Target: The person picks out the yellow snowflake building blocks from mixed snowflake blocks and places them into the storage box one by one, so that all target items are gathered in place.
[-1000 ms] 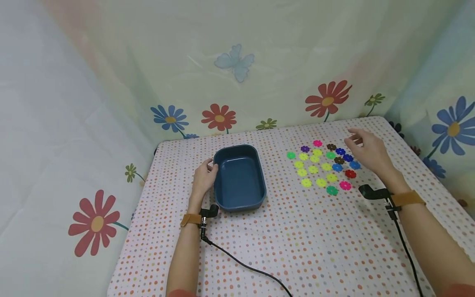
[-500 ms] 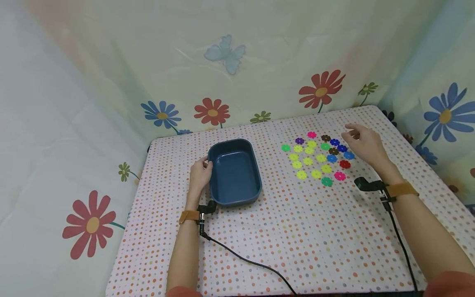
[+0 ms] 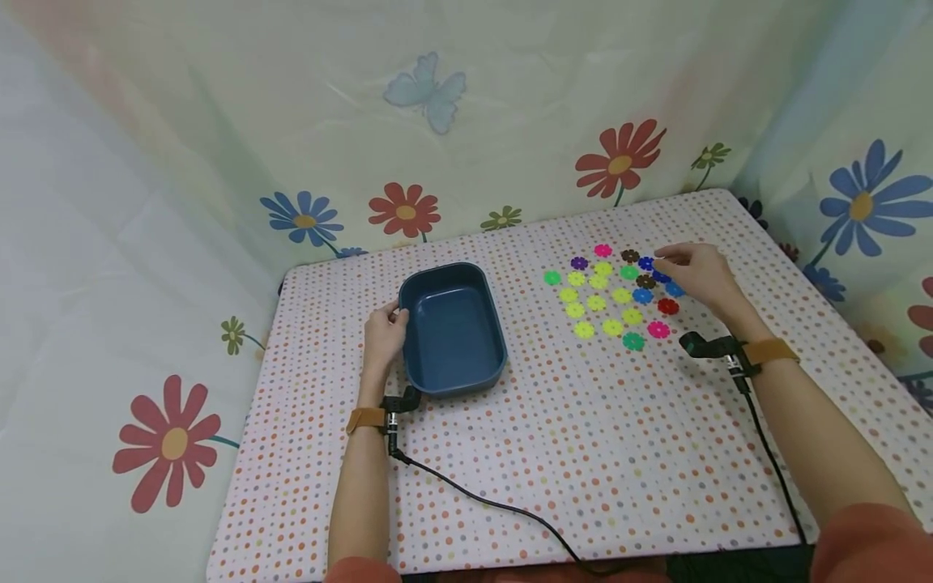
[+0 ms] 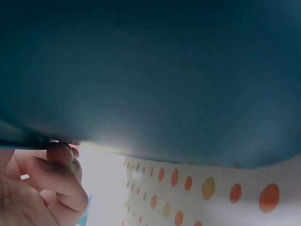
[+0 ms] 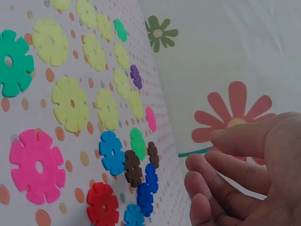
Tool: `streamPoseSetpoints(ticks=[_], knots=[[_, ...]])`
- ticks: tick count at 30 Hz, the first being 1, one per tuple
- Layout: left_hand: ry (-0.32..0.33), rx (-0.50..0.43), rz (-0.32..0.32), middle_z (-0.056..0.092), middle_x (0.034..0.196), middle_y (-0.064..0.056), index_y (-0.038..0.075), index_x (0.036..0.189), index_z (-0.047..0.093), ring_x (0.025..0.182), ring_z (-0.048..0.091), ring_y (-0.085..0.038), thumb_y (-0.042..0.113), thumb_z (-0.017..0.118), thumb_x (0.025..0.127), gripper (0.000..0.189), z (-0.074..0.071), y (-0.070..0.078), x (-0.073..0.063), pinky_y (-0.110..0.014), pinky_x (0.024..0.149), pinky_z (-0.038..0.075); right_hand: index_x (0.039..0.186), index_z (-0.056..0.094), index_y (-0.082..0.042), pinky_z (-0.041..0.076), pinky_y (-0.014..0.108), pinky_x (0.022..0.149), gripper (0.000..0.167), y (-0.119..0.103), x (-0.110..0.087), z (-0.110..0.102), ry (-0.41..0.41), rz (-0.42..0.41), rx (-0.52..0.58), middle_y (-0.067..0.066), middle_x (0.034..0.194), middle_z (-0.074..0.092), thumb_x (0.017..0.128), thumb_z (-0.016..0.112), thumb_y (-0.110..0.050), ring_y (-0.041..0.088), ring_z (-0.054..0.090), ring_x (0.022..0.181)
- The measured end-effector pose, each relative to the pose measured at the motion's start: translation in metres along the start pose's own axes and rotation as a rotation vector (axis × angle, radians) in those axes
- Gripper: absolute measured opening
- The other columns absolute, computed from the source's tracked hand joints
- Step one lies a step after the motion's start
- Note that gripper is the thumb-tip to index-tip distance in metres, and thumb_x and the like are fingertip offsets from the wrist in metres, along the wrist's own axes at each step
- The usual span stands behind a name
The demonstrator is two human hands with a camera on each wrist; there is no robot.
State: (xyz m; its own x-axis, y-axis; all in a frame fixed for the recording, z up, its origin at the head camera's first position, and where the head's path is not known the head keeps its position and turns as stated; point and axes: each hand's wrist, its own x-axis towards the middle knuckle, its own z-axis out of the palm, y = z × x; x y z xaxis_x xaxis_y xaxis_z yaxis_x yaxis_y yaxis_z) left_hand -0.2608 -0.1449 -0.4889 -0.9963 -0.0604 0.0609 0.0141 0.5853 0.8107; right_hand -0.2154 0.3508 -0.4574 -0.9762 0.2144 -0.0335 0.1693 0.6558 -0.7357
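Box: one dark blue box [image 3: 453,332], on the dotted surface [image 3: 568,453]; taken as the landmark for all places below. Left hand [image 3: 384,336]: at the box's left side, gripping its wall with the thumb at the rim and the fingers bent; the fingers' exact hold beneath the rim cannot be told. Right hand [image 3: 696,274]: well to the right of the box, near the dark blue discs [image 3: 646,263], fingers loosely bent, narrow gap between them, holding nothing. Flower-shaped discs: lying flat in a loose group to the right of the box. Nearest the box is a green disc [image 3: 552,278]; yellow discs [image 3: 596,303] come next; a red disc [image 3: 667,307] is farther off. Wrists: a small camera on each. Cable [image 3: 496,504]: runs along the surface on the near side of the box. Curtain [image 3: 510,121]: flower-printed, hanging behind the box
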Motion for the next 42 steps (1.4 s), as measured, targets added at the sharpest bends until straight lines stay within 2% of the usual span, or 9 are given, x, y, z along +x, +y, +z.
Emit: streamPoseSetpoints(ticks=[10, 17, 24, 26, 28, 30, 33, 35, 42], knots=[[0.003, -0.038, -0.007, 0.059, 0.084, -0.01, -0.002, 0.141, 0.058, 0.06, 0.048, -0.015, 0.019, 0.055, 0.104, 0.042, -0.001, 0.002, -0.001, -0.027, 0.052, 0.037, 0.144, 0.049, 0.005, 0.03, 0.066, 0.107, 0.065, 0.013, 0.01, 0.007, -0.116, 0.105, 0.104, 0.031, 0.14, 0.048, 0.103, 0.054, -0.046, 0.048, 0.042, 0.129], [0.012, -0.012, -0.003, 0.06, 0.085, -0.009, 0.0, 0.142, 0.057, 0.062, 0.049, -0.015, 0.021, 0.055, 0.104, 0.043, -0.002, 0.003, 0.001, -0.026, 0.054, 0.037, 0.143, 0.049, 0.004, 0.037, 0.058, 0.1, 0.058, 0.007, 0.016, 0.012, -0.179, 0.129, 0.082, 0.031, 0.137, 0.051, 0.104, 0.056, -0.038, 0.044, 0.047, 0.122], [0.001, -0.034, -0.007, 0.057, 0.084, -0.008, 0.0, 0.143, 0.056, 0.061, 0.046, -0.016, 0.021, 0.055, 0.105, 0.043, -0.002, 0.003, 0.0, -0.027, 0.053, 0.036, 0.128, 0.062, 0.005, 0.049, 0.041, 0.074, 0.043, 0.002, 0.018, 0.025, -0.131, 0.084, -0.07, 0.027, 0.12, 0.062, 0.098, 0.065, -0.026, 0.032, 0.058, 0.094], [-0.002, -0.037, -0.01, 0.056, 0.084, -0.008, 0.0, 0.143, 0.056, 0.061, 0.046, -0.016, 0.021, 0.054, 0.105, 0.043, -0.002, 0.003, -0.001, -0.027, 0.053, 0.036, 0.125, 0.065, 0.005, 0.05, 0.046, 0.077, 0.041, 0.0, 0.017, 0.028, -0.126, 0.06, -0.111, 0.026, 0.116, 0.064, 0.097, 0.067, -0.024, 0.032, 0.06, 0.092], [-0.001, -0.04, -0.011, 0.056, 0.084, -0.008, 0.0, 0.143, 0.056, 0.061, 0.046, -0.016, 0.021, 0.054, 0.105, 0.043, -0.002, 0.002, -0.001, -0.027, 0.053, 0.035, 0.122, 0.065, 0.007, 0.043, 0.056, 0.096, 0.039, -0.001, 0.017, 0.031, -0.136, 0.027, -0.137, 0.027, 0.114, 0.065, 0.096, 0.068, -0.022, 0.036, 0.061, 0.094], [0.001, -0.04, -0.01, 0.056, 0.084, -0.008, 0.001, 0.143, 0.056, 0.062, 0.046, -0.016, 0.021, 0.054, 0.105, 0.043, -0.002, 0.003, -0.001, -0.028, 0.054, 0.035, 0.121, 0.066, 0.008, 0.039, 0.061, 0.099, 0.039, -0.002, 0.018, 0.033, -0.146, 0.007, -0.157, 0.028, 0.114, 0.066, 0.096, 0.068, -0.021, 0.04, 0.061, 0.097], [-0.002, -0.045, -0.01, 0.055, 0.083, -0.008, 0.0, 0.143, 0.056, 0.061, 0.045, -0.016, 0.02, 0.054, 0.105, 0.043, -0.001, 0.003, -0.001, -0.029, 0.053, 0.035, 0.118, 0.068, 0.008, 0.043, 0.058, 0.095, 0.037, -0.003, 0.019, 0.035, -0.152, -0.001, -0.185, 0.028, 0.113, 0.067, 0.095, 0.069, -0.022, 0.04, 0.061, 0.097], [-0.004, -0.049, -0.011, 0.055, 0.083, -0.008, 0.0, 0.144, 0.055, 0.06, 0.045, -0.016, 0.02, 0.054, 0.105, 0.043, -0.002, 0.003, -0.002, -0.029, 0.053, 0.035, 0.116, 0.069, 0.007, 0.048, 0.05, 0.078, 0.036, -0.004, 0.02, 0.036, -0.152, 0.006, -0.2, 0.027, 0.112, 0.066, 0.095, 0.07, -0.022, 0.038, 0.06, 0.095], [0.005, -0.057, -0.013, 0.055, 0.083, -0.008, -0.001, 0.143, 0.055, 0.061, 0.045, -0.017, 0.02, 0.055, 0.105, 0.043, -0.002, 0.004, -0.002, -0.03, 0.055, 0.035, 0.113, 0.069, 0.008, 0.046, 0.05, 0.08, 0.038, -0.006, 0.023, 0.04, -0.17, -0.009, -0.255, 0.027, 0.111, 0.066, 0.093, 0.073, -0.024, 0.038, 0.059, 0.095]])
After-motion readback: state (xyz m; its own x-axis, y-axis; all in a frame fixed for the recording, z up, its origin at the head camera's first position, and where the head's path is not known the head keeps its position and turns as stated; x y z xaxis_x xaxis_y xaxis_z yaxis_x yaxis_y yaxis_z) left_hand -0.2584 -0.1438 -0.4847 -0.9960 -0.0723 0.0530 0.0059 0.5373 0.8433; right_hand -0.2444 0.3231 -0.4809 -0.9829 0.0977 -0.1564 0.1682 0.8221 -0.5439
